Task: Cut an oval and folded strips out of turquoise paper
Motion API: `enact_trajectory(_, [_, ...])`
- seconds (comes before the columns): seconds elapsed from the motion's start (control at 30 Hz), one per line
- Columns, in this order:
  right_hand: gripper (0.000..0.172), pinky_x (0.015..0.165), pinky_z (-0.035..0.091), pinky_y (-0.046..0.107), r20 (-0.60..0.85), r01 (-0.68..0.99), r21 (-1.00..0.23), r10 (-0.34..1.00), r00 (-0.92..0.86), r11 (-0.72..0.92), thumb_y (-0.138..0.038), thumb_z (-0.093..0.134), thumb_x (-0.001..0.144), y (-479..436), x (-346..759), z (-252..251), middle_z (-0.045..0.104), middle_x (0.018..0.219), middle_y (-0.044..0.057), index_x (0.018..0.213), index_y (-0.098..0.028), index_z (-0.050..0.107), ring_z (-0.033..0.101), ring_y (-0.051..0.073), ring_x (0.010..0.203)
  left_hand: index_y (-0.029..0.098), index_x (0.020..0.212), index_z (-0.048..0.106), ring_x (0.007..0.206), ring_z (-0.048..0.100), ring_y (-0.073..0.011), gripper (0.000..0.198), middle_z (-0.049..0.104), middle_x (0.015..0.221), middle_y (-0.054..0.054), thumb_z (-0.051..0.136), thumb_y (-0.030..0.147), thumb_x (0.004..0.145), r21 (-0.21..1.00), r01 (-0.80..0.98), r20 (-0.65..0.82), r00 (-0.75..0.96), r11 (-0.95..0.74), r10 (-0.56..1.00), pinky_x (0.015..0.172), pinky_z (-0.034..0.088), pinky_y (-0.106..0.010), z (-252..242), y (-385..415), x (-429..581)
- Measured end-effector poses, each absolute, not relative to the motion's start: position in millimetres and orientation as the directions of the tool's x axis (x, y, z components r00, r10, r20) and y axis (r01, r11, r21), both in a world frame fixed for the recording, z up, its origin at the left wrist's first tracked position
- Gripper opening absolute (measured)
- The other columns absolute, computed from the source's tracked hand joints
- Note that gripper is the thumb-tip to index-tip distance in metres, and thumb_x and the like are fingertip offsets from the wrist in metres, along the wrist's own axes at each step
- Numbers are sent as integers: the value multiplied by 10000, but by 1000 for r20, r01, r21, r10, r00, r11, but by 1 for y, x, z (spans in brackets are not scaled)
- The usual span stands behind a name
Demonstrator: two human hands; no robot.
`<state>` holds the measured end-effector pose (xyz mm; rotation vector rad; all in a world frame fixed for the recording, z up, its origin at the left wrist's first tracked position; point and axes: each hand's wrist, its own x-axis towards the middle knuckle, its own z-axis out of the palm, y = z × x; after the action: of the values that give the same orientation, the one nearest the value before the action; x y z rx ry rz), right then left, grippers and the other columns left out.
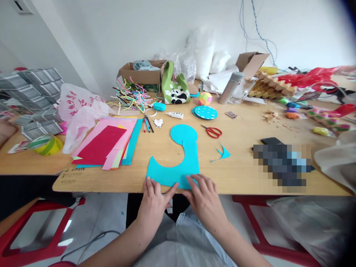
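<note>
A sheet of bright blue paper (169, 175) with a large curved notch lies flat at the table's front edge. A blue paper circle (179, 133) is at its upper end, touching or overlapping it. My left hand (155, 200) rests on the sheet's near edge, thumb spread from the fingers. My right hand (204, 194) touches the near right corner with fingers apart and bent; its thumb is at the edge. Red-handled scissors (213, 132) lie beyond the sheet to the right, near a pointed blue paper scrap (224, 152).
Coloured paper sheets (102, 142) are stacked on the left, near yellow tape (46, 144). Behind stand a green panda bag (176, 94), pipe cleaners (132, 94), a white glue bottle (175, 115), dotted blue discs (205, 112) and a steel flask (232, 87). A dark, blurred object (279, 163) lies right.
</note>
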<state>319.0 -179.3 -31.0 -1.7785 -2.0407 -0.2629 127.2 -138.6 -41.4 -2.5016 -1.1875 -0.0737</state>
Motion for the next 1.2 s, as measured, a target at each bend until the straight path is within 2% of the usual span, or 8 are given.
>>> enact_trajectory(0.13, [434,1038,345,479,429,947,-163,884,-186,278,-405,429,973,-179,297,-37,600,1245,131,1296,-139,545,472,291,1195,393,1499,166,1126,598,-370,941,572,1080,-112,718,498,745,-339,748,205,650,-570,732,948,475,-549,-40,-138,125])
enact_trajectory(0.37, [376,917,451,440,445,946,-139,872,-204,292,-275,439,977,-183,309,-52,616,1191,142,1318,-158,546,521,268,1107,280,1448,398,1189,543,-407,608,566,1207,-159,606,338,880,-273,767,190,635,-581,748,972,454,-574,-40,-140,124])
enact_trajectory(0.5, [397,966,426,421,490,924,-106,828,-274,368,-278,490,962,-184,319,-65,625,1208,130,1336,-151,530,518,253,1145,323,1466,350,1254,475,-447,646,479,1391,-165,614,335,876,-226,772,206,634,-594,745,988,425,-616,-44,-143,124])
enact_trajectory(0.63, [378,1063,342,403,557,908,-97,778,-290,408,-254,529,946,-185,323,-72,664,1183,79,1319,-194,549,523,209,1174,337,1467,340,1291,430,-464,699,457,1433,-154,655,353,845,-220,773,216,633,-595,744,997,411,-639,-49,-146,123])
enact_trajectory(0.77, [363,1154,164,516,556,943,-97,803,-214,318,-345,560,929,-188,315,-57,674,1196,53,1272,-231,593,464,251,1267,346,1461,351,1273,457,-460,699,492,1405,-151,663,359,836,-258,770,216,635,-584,742,987,427,-635,-50,-146,123])
enact_trajectory(0.87, [423,1153,102,582,483,960,-63,851,-208,271,-418,537,928,-187,300,-43,603,1321,82,1289,-202,582,362,309,1359,336,1477,313,1282,451,-461,731,485,1408,-182,664,345,836,-264,766,211,639,-586,740,995,417,-637,-51,-147,123])
enact_trajectory(1.07, [732,1126,268,521,397,946,-17,870,-291,324,-518,503,905,-184,277,-52,399,1471,241,1402,10,411,268,358,1415,335,1513,137,1305,414,-480,988,397,1463,-252,752,417,744,-200,794,209,607,-574,766,1026,387,-628,-50,-148,123])
enact_trajectory(1.2, [762,1124,288,510,362,954,-17,892,-272,298,-489,529,897,-193,289,-64,320,1516,237,1455,-12,326,229,351,1433,350,1512,17,1277,465,-453,982,413,1450,-258,702,317,809,-217,792,241,611,-571,754,994,426,-610,-48,-147,123])
